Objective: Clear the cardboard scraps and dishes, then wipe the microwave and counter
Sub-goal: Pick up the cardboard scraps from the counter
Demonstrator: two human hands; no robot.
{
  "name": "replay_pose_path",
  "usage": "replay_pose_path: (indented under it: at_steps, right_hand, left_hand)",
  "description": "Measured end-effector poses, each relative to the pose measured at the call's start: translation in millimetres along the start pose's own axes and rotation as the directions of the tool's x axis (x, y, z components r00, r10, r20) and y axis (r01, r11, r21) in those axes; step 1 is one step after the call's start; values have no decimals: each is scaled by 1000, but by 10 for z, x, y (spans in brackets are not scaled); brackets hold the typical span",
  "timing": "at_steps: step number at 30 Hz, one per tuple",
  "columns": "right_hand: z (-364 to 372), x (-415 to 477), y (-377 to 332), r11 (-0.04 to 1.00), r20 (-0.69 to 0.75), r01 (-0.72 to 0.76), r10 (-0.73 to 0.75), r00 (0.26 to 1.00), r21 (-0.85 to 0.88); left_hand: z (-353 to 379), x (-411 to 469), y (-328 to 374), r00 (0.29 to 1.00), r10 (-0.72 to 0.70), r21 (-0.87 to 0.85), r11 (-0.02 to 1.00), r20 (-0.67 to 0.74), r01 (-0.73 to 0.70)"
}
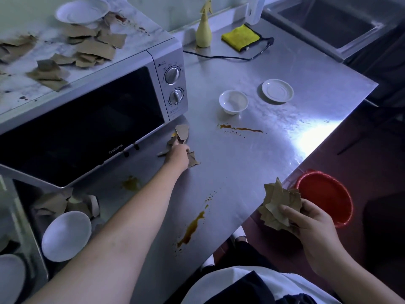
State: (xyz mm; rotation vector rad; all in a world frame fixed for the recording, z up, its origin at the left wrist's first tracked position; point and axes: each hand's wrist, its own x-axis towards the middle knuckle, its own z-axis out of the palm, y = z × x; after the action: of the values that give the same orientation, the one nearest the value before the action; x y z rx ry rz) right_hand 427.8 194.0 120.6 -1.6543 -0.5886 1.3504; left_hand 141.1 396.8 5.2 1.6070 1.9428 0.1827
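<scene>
The word "Galanz" stands on the lower edge of the microwave (92, 110) door, left of centre. The marks around its two dials are too small to read.

- The left hand (178, 155) hides its own fingers among cardboard scraps (182, 131); grasp unclear.
- The microwave (87, 119) is cut off by the picture's left edge; its dial (172, 75) markings are too small to read.
- A white dish (9, 279) is cut off likewise.

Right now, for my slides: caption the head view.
Left hand grips cardboard scraps by the microwave; right hand holds a bunch.
</scene>
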Motion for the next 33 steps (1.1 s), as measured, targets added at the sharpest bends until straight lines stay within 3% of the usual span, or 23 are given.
replay_pose_path:
  at_steps: [9,14,18,22,24,26,30,33]
  right_hand:
    - [50,17,57,999,-18,-19,20,1000,29]
    - [169,25,85,997,33,-46,44,998,58]
    - [320,18,66,988,96,-66,53,994,138]
    - [403,45,40,994,159,-51,35,987,95]
    - [407,62,31,997,205,-45,30,978,65]
    - [415,59,16,996,264,-41,19,964,75]
    - [474,24,-34,999,421,15,-36,907,51]
    - [543,-7,-41,998,455,58,-59,889,17]
  left_hand:
    - [241,-582,-318,995,-88,-36,996,-37,87]
    - [374,-795,-469,994,-74,-64,996,-84,69]
    - [273,-869,-422,996,-79,-47,996,-29,78]
    - [153,-994,-329,990,-137,-214,969,-27,128]
    - [98,-1106,-228,989,-147,-451,880,33,146]
    - [55,-1292,-98,987,-120,-665,729,109,162]
    - [31,-1665,152,980,-14,-776,608,198,166]
    - [4,-1865,291,962,87,-817,552,257,169]
